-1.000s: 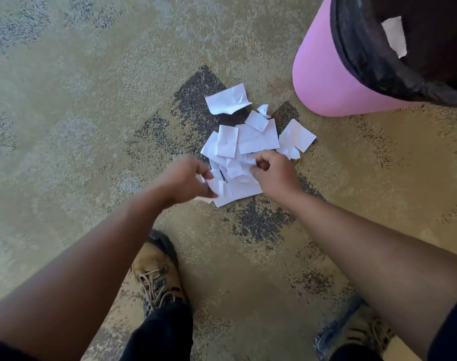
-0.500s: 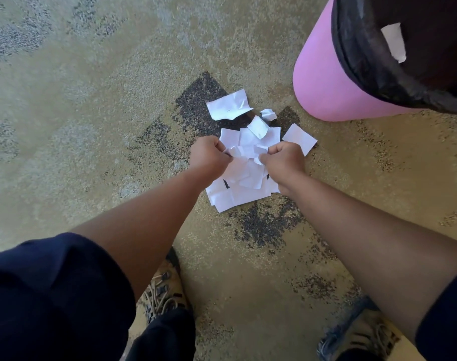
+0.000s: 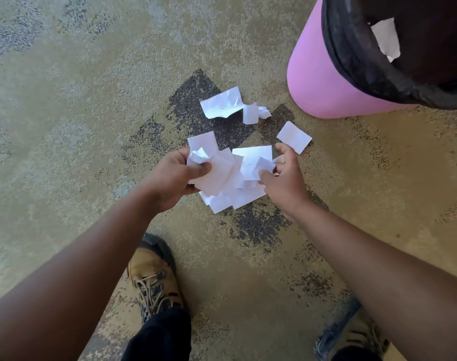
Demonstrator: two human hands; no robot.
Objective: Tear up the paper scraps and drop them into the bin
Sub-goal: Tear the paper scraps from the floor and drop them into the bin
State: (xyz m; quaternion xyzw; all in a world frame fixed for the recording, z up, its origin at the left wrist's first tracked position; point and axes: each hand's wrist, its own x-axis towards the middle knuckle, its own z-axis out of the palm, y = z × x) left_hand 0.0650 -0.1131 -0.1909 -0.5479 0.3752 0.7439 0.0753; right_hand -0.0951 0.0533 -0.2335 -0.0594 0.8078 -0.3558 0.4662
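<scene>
White paper scraps (image 3: 223, 178) lie and hang in a bunch at the middle of the carpet. My left hand (image 3: 174, 175) is shut on a crumpled handful at the bunch's left side. My right hand (image 3: 284, 178) pinches scraps at its right side. Loose scraps remain on the floor: a large creased one (image 3: 221, 102), a small folded one (image 3: 249, 113), a crumpled ball (image 3: 264, 112) and a flat rectangle (image 3: 294, 136). The pink bin (image 3: 324, 82) with a black liner stands at the upper right, with a white scrap (image 3: 386, 39) inside.
Patterned tan and dark carpet (image 3: 92, 100) covers the floor. My tan laced boot (image 3: 154, 277) stands below the hands, and my other shoe (image 3: 352, 337) shows at the lower right.
Both hands have closed on the pile and lifted a bunch of scraps off the carpet, moving apart slightly. Fewer scraps lie on the floor.
</scene>
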